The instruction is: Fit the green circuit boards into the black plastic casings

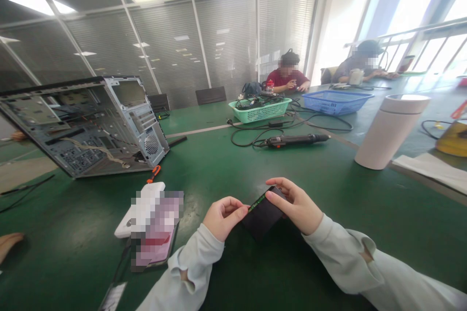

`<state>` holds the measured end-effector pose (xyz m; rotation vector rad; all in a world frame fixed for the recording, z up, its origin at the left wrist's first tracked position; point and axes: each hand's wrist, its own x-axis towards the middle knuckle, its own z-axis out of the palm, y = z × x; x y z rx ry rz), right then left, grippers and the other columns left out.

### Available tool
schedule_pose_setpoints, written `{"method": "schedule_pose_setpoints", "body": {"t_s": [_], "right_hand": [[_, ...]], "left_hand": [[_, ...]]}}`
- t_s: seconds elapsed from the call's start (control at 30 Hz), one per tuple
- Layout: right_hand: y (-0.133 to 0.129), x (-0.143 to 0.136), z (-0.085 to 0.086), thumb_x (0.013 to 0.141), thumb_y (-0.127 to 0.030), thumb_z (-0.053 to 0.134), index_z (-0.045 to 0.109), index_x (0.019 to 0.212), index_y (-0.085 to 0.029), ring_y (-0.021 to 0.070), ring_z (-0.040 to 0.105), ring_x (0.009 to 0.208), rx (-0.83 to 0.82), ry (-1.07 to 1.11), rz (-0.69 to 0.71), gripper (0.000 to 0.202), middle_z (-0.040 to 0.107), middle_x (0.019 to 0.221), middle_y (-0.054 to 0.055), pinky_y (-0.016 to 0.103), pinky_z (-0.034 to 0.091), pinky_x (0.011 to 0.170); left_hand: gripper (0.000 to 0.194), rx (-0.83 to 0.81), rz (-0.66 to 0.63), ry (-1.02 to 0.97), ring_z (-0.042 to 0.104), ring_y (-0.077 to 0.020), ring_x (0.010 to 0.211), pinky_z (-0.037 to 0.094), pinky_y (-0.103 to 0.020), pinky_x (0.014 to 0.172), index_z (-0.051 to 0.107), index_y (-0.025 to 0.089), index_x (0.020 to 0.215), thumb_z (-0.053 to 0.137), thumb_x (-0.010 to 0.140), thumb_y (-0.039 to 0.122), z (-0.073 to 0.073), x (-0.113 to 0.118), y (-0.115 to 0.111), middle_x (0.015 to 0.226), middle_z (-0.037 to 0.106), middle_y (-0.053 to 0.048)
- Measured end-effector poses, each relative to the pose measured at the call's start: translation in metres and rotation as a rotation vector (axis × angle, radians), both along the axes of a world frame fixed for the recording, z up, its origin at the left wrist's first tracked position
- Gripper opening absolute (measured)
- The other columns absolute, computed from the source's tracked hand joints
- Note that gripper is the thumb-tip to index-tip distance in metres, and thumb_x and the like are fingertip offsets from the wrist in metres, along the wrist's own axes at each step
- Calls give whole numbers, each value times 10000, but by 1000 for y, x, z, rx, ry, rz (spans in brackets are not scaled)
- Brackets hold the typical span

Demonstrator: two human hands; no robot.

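Note:
A flat black case (263, 221) with a strip of green circuit board (257, 202) along its upper edge is held tilted just above the green table. My left hand (223, 217) pinches the near left end of that strip between thumb and fingertips. At the other end, my right hand (297, 206) grips the case, thumb on top and fingers around the far side. What the case belongs to cannot be made out. To the left of my hands lie a white power bank (146, 206) and a phone (166, 233).
An open computer case (142, 121) stands at left. Beyond my hands lies an electric screwdriver (297, 140) with its cable. Farther back are a green basket (260, 112) of cables, a blue basket (337, 104) and two seated people. A white tumbler (386, 133) stands right; another person's hand (10, 244) shows far left.

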<state>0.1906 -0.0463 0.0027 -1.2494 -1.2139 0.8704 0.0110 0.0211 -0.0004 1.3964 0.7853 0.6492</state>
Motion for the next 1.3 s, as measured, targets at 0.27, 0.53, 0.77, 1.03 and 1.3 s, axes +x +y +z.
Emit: {"method": "schedule_pose_setpoints", "body": {"t_s": [0.27, 0.53, 0.77, 1.03, 1.3], "right_hand": [[1, 2, 3, 643, -524, 635, 459, 1026, -88, 101, 476, 535, -138, 45, 57, 607, 542, 694, 27, 188, 326, 429], [1, -1, 3, 623, -542, 632, 508, 1025, -74, 138, 513, 670, -177, 3, 113, 630, 562, 781, 65, 209, 409, 552], [0, -3, 8, 542, -628, 630, 524, 998, -73, 77, 403, 471, -316, 55, 140, 726, 515, 698, 34, 157, 282, 334], [5, 10, 17, 917, -480, 267, 502, 936, -98, 77, 383, 407, -618, 474, 46, 449, 456, 571, 29, 128, 224, 310], [-7, -6, 31, 936, -557, 149, 501, 1002, -107, 70, 471, 448, -794, 913, 257, 575, 523, 681, 32, 108, 297, 315]], "left_hand": [[263, -66, 77, 90, 575, -119, 557, 409, -221, 536, 493, 160, 684, 638, 577, 350, 10, 3, -2, 577, 592, 19], [400, 150, -98, 238, 526, -141, 546, 370, -241, 497, 603, 99, 965, 346, 682, 219, 10, -2, -2, 667, 619, -44], [404, 381, -46, 359, 574, -182, 673, 412, -249, 599, 658, 137, 764, 435, 761, 473, 8, -2, -4, 685, 651, -44], [452, -373, 259, 96, 482, -120, 323, 367, -213, 336, 573, 64, 870, 231, 882, 360, 8, 1, 17, 413, 514, -14], [446, -438, 317, -4, 495, -134, 305, 374, -211, 298, 553, 70, 911, 215, 886, 360, 3, 2, 23, 423, 540, -33]]}}
